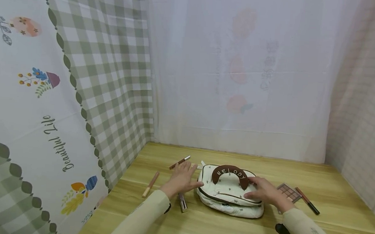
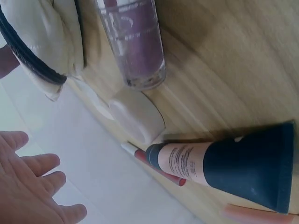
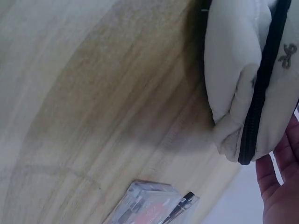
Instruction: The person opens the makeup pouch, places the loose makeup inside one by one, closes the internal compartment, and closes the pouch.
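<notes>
A cream cosmetic bag (image 1: 231, 187) with a small bow print, dark zip and brown MELODY handle (image 1: 230, 171) lies on the table. My left hand (image 1: 182, 180) hovers at its left side, fingers spread, holding nothing. My right hand (image 1: 265, 192) touches the bag's right end, thumb on top near the handle and fingers by the edge. Below the left hand in the left wrist view are a clear bottle with purple contents (image 2: 135, 42), a whitish rounded piece (image 2: 135, 114) and a dark blue squeeze tube (image 2: 247, 163); the left hand hides most of these in the head view.
Left on the wooden table (image 1: 125, 201) lie a pink-and-gold lip gloss tube (image 1: 151, 184) and a thin brown tube with silver end (image 1: 179, 162). An eyeshadow palette (image 1: 288, 192) and a brown-and-black pencil (image 1: 308, 201) lie right. Curtains (image 1: 238, 81) enclose the table.
</notes>
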`<state>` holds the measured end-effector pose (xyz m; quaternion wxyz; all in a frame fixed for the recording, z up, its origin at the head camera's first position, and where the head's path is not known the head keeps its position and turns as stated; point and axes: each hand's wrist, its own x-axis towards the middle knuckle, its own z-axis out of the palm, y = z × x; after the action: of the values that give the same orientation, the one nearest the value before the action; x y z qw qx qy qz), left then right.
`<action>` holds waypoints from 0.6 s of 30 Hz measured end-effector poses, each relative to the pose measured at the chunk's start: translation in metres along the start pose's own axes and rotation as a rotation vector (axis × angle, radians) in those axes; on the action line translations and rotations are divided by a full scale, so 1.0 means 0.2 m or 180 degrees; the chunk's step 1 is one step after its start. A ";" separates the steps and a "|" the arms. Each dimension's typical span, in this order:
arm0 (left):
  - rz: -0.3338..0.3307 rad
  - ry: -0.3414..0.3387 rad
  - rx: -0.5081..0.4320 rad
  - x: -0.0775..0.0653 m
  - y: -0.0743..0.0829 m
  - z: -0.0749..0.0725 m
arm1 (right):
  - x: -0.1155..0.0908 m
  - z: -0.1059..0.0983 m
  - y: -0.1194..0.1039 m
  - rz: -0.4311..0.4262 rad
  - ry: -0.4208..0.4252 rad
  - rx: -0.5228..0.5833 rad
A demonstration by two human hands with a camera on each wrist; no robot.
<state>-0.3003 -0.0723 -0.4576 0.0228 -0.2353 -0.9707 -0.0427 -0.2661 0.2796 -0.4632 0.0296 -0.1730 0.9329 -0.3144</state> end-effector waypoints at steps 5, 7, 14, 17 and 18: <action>0.0068 -0.0044 -0.0031 -0.01 0.02 0.00 | 0.02 0.00 -0.02 -0.0006 0.0029 -0.0149; 0.0113 -0.0040 -0.0066 -0.01 0.03 0.01 | 0.03 0.00 -0.02 -0.0028 0.0045 -0.0188; 0.0251 -0.0049 -0.0070 -0.02 0.04 0.02 | 0.05 0.03 -0.01 0.0132 0.0153 -0.0326; 0.0271 -0.0068 -0.0017 -0.02 0.04 0.02 | 0.06 0.04 0.01 0.0107 0.0189 -0.0521; 0.0276 -0.0068 -0.0008 -0.02 0.04 0.02 | 0.06 0.04 0.01 0.0061 0.0197 -0.0584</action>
<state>-0.2930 -0.0659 -0.4621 0.0140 -0.2776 -0.9598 -0.0403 -0.2768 0.2731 -0.4707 -0.0122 -0.1563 0.9599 -0.2325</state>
